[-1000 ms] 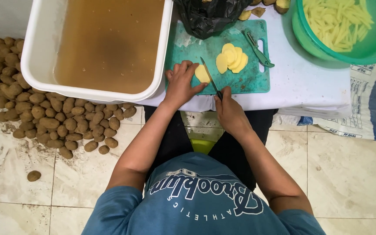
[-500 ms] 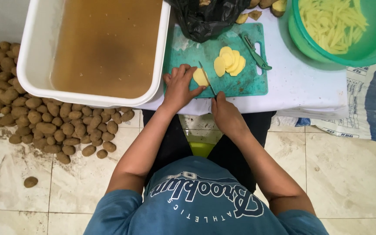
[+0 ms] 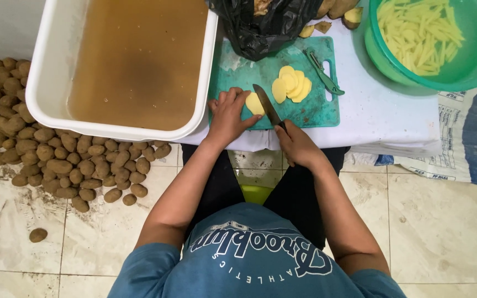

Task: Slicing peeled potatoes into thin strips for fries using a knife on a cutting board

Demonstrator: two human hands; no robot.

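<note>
A left hand (image 3: 228,117) steadies a peeled potato piece (image 3: 254,103) on a green cutting board (image 3: 316,107) while the right hand (image 3: 296,146), closed around a knife (image 3: 267,105), sets the blade against it. Cut slices (image 3: 290,85) lie just beside, a peeler (image 3: 323,72) nearby on the board atop the worktop (image 3: 393,113).

White-covered table (image 3: 393,113) carries everything. Directly on it: green cutting board (image 3: 310,110) right under the hands, left hand (image 3: 228,117) pressing on its near left edge, right hand (image 3: 296,144) at its near edge. White tub (image 3: 51,83) of brownish water just left of left hand. Black plastic bag (image 3: 266,25) beyond the hands, overlapping board's far edge. Green basin (image 3: 382,52) of potato sticks far right of right hand. Tiled floor (image 3: 448,221) below: pile of unpeeled potatoes (image 3: 56,160) left of left arm, printed sack (image 3: 465,138) to the right.
</note>
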